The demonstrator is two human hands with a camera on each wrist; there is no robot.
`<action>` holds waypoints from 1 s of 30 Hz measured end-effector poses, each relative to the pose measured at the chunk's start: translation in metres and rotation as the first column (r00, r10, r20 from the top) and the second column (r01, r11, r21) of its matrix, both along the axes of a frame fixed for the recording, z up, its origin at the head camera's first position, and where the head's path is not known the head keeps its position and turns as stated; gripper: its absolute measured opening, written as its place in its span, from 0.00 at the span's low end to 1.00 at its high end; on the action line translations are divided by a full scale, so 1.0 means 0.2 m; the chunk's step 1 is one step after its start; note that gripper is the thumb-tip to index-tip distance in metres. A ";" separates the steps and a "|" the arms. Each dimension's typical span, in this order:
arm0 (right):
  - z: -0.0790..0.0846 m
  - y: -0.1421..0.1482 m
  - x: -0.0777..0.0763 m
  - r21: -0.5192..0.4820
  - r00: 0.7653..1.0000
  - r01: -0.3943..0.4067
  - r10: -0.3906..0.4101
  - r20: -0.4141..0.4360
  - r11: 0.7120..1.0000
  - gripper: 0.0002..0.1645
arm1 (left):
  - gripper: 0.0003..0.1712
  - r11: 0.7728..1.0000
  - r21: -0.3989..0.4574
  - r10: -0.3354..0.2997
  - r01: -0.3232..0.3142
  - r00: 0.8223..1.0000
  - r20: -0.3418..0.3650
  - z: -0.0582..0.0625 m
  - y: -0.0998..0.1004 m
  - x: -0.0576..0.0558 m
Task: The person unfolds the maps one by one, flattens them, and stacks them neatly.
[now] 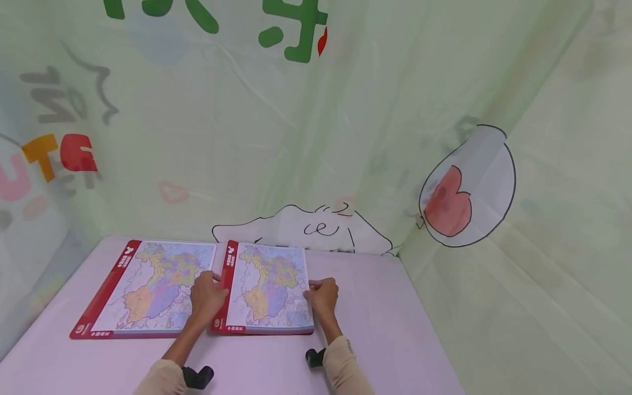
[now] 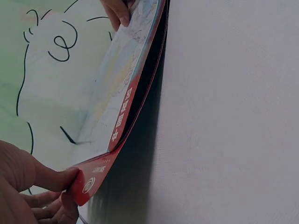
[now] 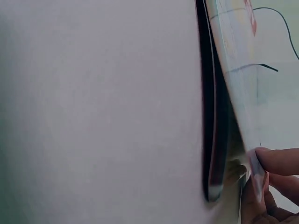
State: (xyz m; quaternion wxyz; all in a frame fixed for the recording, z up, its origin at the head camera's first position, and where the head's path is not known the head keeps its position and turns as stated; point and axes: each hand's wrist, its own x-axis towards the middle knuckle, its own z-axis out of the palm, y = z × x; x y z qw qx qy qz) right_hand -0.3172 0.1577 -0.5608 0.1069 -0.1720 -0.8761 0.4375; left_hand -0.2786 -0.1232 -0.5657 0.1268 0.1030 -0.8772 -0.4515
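Note:
Two maps with red left borders lie side by side on the table in the head view. My left hand pinches the red left edge of the right-hand map. On the opposite edge, my right hand holds it between thumb and fingers. The left wrist view has the thumb on the red corner, fingers curled beneath. In the right wrist view the pinched top sheet stands apart from dark layers under it. The left-hand map lies flat beside my left hand.
A pale pink cloth covers the table. Light green printed curtains stand close behind and on both sides. Black wrist mounts stick out from both forearms.

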 end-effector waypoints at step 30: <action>0.16 0.34 0.03 0.016 0.961 0.227 -0.221 -0.164 0.974 0.20 | 0.16 0.985 -0.124 0.104 -0.119 0.987 -0.123 0.16 -0.30 0.04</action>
